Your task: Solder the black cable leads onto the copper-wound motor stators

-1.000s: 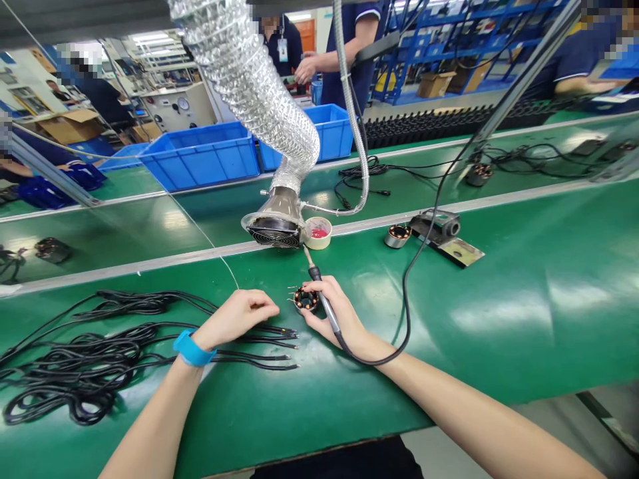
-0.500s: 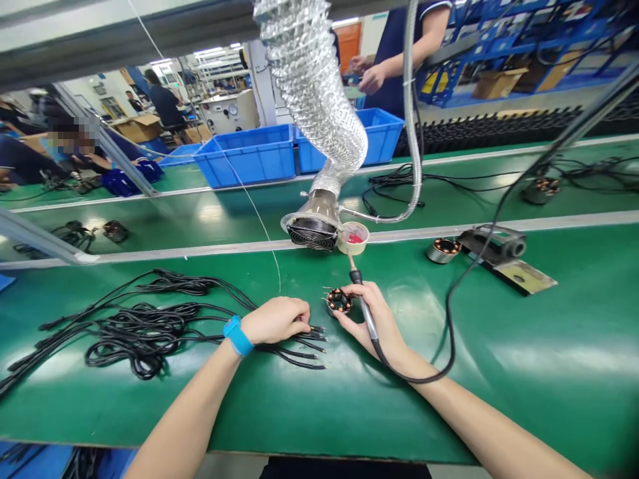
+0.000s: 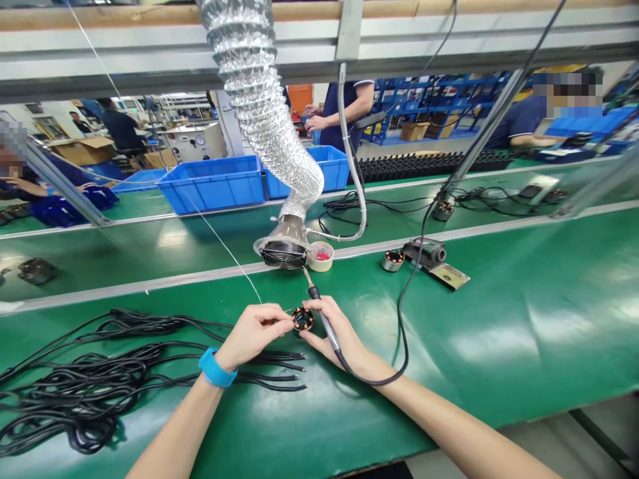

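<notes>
A small motor stator (image 3: 302, 326), a black ring with copper windings, stands on the green bench between my hands. My right hand (image 3: 339, 332) holds it between thumb and fingers. Across that same hand lies a soldering iron (image 3: 327, 326), its tip pointing up and away, its cord looping to the right. My left hand (image 3: 259, 332), with a blue band at the wrist, is closed in a pinch at the stator's left edge, by its thin wire leads. What those fingertips grip is hidden. Black cables (image 3: 279, 379) with bared ends run beneath and beside my left hand.
A fume extraction hood (image 3: 283, 253) hangs ahead on a foil duct (image 3: 254, 86), beside a round tub (image 3: 320, 258) with something red inside. Another stator (image 3: 393, 261) and a metal bracket (image 3: 434, 259) sit to the right. Blue bins (image 3: 214, 186) stand behind; co-workers are farther back.
My left hand has moved from the cable ends to the stator's edge. My right hand still holds stator and iron. The view has shifted, so the bench things appear farther left.
</notes>
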`<action>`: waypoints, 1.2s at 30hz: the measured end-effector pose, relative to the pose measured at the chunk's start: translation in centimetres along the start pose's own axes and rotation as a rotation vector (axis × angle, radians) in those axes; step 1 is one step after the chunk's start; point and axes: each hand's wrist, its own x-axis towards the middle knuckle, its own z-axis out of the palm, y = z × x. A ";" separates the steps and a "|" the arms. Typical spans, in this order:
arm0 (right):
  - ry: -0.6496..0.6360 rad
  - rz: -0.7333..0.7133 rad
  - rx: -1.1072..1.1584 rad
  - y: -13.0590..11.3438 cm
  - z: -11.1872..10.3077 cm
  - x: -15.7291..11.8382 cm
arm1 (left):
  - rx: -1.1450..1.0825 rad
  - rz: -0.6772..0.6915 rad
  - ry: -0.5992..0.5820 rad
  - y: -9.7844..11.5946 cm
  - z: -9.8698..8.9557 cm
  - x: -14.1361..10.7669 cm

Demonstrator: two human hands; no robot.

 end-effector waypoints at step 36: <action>0.270 0.083 0.291 -2.8 3.3 0.6 | 0.189 -0.164 -0.029 0.1 0.4 0.1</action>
